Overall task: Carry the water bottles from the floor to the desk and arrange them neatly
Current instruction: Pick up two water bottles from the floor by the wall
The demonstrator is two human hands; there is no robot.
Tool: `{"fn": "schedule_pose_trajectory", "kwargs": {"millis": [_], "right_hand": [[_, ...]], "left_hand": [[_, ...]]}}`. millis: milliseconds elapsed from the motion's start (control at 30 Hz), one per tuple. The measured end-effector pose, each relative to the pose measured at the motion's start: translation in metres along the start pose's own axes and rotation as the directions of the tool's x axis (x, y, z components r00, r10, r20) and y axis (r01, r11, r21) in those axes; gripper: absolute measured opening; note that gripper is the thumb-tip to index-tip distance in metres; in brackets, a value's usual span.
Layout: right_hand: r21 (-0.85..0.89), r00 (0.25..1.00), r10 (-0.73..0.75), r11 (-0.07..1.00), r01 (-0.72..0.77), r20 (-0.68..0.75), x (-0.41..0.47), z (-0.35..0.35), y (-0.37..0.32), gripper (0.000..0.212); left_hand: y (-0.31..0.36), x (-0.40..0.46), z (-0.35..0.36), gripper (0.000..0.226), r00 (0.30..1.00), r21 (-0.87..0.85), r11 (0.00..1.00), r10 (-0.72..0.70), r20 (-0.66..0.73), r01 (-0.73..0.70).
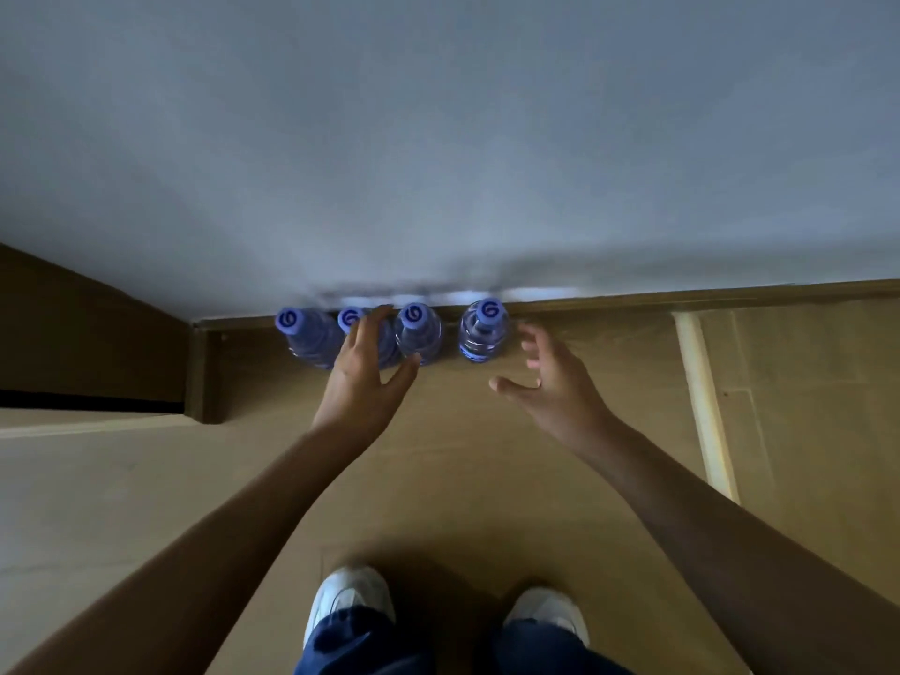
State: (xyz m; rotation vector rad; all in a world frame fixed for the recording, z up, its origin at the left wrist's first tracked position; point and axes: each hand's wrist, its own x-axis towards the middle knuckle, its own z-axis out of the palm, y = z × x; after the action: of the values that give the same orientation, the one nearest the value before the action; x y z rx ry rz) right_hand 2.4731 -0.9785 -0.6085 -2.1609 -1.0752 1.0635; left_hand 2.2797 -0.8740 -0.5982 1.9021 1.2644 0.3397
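Observation:
Several clear water bottles with blue caps stand in a row on the floor against the wall. The leftmost bottle [308, 336] and the one beside it [351, 320] are close together. My left hand [366, 371] is spread open in front of that second bottle and partly hides it, its fingertips near the third bottle [418, 333]. The rightmost bottle [483, 330] stands slightly apart. My right hand [545, 372] is open with fingers apart, just right of it and not touching. The desk is not in view.
A pale wall [438, 138] rises behind the bottles above a wooden skirting board [682, 297]. A dark wooden panel [97, 333] and corner post stand at the left. The floor [438, 479] is tan, with a pale strip at right. My white shoes [348, 596] are at the bottom.

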Motion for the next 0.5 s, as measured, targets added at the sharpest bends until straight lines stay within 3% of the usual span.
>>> {"fn": "schedule_pose_trajectory", "kwargs": {"millis": [133,233,400,500], "right_hand": [[0.061,0.992,-0.111,0.991,0.115,-0.068,0.051,0.018,0.03,0.061],[0.048,0.98,-0.192,0.98,0.195,-0.051,0.079,0.029,0.045,0.076],[0.074,0.948,-0.31,0.946,0.315,-0.07,0.107,0.046,0.057,0.058],[0.089,0.942,-0.316,0.941,0.326,-0.112,0.111,0.052,0.064,0.057]], "left_hand": [[-0.027,0.035,0.032,0.068,0.998,-0.012,0.998,0.061,-0.021,-0.061],[-0.04,0.053,0.048,0.073,0.998,-0.127,0.992,0.006,-0.057,-0.013],[-0.051,0.062,0.068,0.058,0.994,-0.266,0.964,-0.013,-0.104,-0.015],[-0.055,0.06,0.071,0.054,0.993,-0.233,0.969,0.065,-0.102,-0.087]]}}
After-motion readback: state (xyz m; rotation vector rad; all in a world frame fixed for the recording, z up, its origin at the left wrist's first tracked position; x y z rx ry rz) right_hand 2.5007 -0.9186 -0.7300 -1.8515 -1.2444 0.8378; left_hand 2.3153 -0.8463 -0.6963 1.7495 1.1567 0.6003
